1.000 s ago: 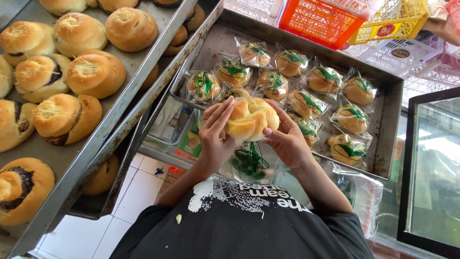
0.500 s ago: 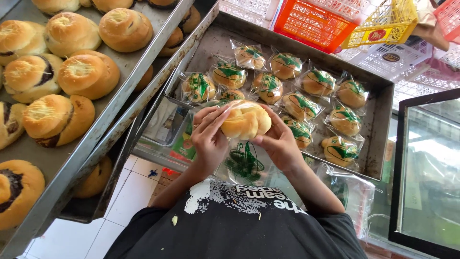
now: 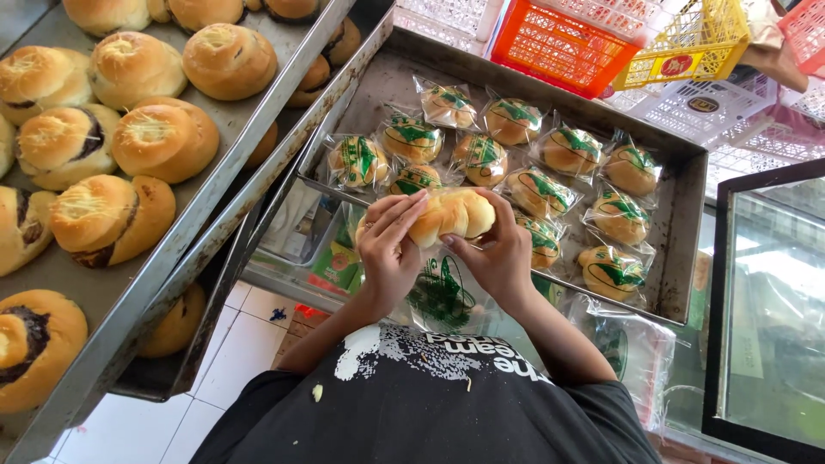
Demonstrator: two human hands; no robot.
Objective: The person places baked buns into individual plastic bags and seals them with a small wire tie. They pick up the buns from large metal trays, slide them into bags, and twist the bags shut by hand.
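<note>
Both hands hold one golden bun (image 3: 451, 215) over a clear printed bag (image 3: 443, 292): the left hand (image 3: 388, 249) has its grip closed on one end, the right hand (image 3: 497, 253) on the other. Best to keep the bun level above the bag's mouth and squeeze lightly; the tray (image 3: 679, 258) of bagged buns (image 3: 516, 163) lies just beyond.

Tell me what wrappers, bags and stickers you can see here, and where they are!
Wrapped buns: clear packets with green print, rows in the metal tray.
Empty bag: clear, green print, hanging under both hands.
Crate label: red-and-yellow oval sticker on the yellow crate, top right.
</note>
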